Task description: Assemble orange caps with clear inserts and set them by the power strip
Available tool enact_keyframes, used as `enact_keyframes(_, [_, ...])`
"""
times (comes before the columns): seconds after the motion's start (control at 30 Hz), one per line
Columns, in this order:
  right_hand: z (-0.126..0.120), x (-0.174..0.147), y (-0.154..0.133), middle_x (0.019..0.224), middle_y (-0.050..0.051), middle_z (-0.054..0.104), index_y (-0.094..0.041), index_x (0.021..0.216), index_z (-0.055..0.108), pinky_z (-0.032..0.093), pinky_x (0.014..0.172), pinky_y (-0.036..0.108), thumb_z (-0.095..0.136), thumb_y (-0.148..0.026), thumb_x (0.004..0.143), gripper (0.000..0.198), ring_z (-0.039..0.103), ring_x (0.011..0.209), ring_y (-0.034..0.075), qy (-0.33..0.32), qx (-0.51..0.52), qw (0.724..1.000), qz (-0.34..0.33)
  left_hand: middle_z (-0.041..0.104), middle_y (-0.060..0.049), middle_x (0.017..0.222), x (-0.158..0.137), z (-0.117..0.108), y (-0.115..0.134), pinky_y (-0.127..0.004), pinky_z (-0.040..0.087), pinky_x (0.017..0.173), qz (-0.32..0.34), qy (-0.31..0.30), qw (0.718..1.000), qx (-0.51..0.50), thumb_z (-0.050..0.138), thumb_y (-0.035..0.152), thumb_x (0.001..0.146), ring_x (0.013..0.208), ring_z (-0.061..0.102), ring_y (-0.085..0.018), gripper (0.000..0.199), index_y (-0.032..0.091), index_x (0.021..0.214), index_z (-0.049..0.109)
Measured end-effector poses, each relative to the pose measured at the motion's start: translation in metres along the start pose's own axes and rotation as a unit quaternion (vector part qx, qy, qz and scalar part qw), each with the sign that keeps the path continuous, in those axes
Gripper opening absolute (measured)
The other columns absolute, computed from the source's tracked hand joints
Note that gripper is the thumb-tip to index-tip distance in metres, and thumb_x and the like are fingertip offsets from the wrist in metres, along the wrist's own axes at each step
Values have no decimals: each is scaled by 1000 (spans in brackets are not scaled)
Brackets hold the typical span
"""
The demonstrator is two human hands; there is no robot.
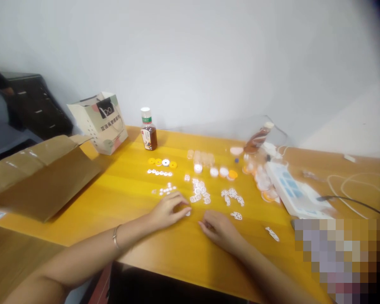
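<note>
Over the middle of the table, my left hand (pixel 170 211) is bent, with thumb and fingers curved together around a small white piece (pixel 188 214) at their tips. To its right is my right hand (pixel 220 228), its fingers curled in; anything inside them is hidden. Beyond my hands lie a cluster of flat white cut-out pieces (pixel 200 192) and a smaller group of white pieces (pixel 232 194). One white cut-out (pixel 237 215) lies apart, and a long white piece (pixel 272 234) is farther right. Small white bits (pixel 167 189) are scattered just past my left hand.
Yellow and white discs (pixel 158 162) form a row above small white rings (pixel 160 172). Behind stand a bottle of dark liquid (pixel 149 135) and a paper bag (pixel 106 122). A cardboard box (pixel 44 177) is left; round containers (pixel 262 179), a white power strip (pixel 291 190) and cables (pixel 354 198) are right.
</note>
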State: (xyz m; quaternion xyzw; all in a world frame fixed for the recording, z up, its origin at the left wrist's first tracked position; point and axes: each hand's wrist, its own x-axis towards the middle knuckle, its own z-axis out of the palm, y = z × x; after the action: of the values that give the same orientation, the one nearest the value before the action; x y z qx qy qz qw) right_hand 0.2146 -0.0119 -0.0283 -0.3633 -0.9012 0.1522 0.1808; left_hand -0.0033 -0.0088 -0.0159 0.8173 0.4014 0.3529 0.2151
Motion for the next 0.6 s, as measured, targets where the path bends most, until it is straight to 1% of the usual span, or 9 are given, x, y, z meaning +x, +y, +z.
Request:
enact_keyframes(0.07, [0,0,0,60,-1,51,-19,62,41,33,53,24,43,-21,84,22,45,55,12,-1,-1,1000,2,59,-5,82,4,-16,-6,-27,44,74,2,46,999,3,50,29,83,78,55,-14,17,15,87,59])
enact_keyframes(0.13, [-1,0,0,59,-1,50,-20,61,40,33,52,24,43,-21,84,23,45,55,12,2,1,1000,2,60,-5,84,11,-39,-23,-27,43,76,-15,104,994,23,49,29,83,80,55,-15,18,16,87,60])
enact_keyframes(0.17, [-1,0,0,59,-1,50,-20,61,40,33,52,24,44,-21,84,24,45,54,12,5,3,1000,2,61,-5,85,15,-53,-36,-28,43,76,-42,141,988,43,49,30,83,80,55,-15,18,16,87,60])
enact_keyframes(0.23, [-1,1,-1,58,-1,49,-20,60,39,32,51,24,44,-21,84,25,45,54,12,10,9,1000,3,60,-5,91,24,-79,-66,-28,44,77,-124,172,973,92,45,32,83,84,55,-16,24,17,92,60])
enact_keyframes(0.27, [-1,1,-1,58,-1,49,-20,59,39,32,51,24,45,-21,83,25,44,53,12,12,11,1000,3,60,-6,93,28,-91,-83,-28,44,77,-165,176,963,116,44,33,82,85,55,-17,27,17,95,61])
enact_keyframes(0.3, [-1,1,-1,58,-1,49,-20,59,39,32,51,24,45,-21,83,25,44,53,12,14,11,1000,4,59,-7,96,31,-100,-99,-29,44,78,-181,171,960,125,46,34,80,87,55,-18,29,16,97,61])
enact_keyframes(0.4, [-1,1,-1,58,-1,49,-20,59,38,32,51,24,45,-20,83,25,45,53,12,15,8,1000,5,57,-8,95,39,-115,-138,-33,43,83,-204,147,959,130,56,36,71,88,55,-19,39,14,103,60])
enact_keyframes(0.5, [-1,1,-1,59,-1,50,-20,61,39,33,52,23,44,-20,83,23,46,54,12,9,6,1000,5,59,-7,90,43,-114,-157,-32,43,81,-213,120,962,123,63,37,64,81,55,-18,42,14,99,63])
enact_keyframes(0.6, [-2,1,-1,59,-1,49,-20,61,39,33,53,23,45,-20,83,23,46,54,12,7,3,1000,9,58,-4,82,47,-112,-161,-31,44,77,-216,113,963,117,66,37,61,76,55,-18,38,14,91,66])
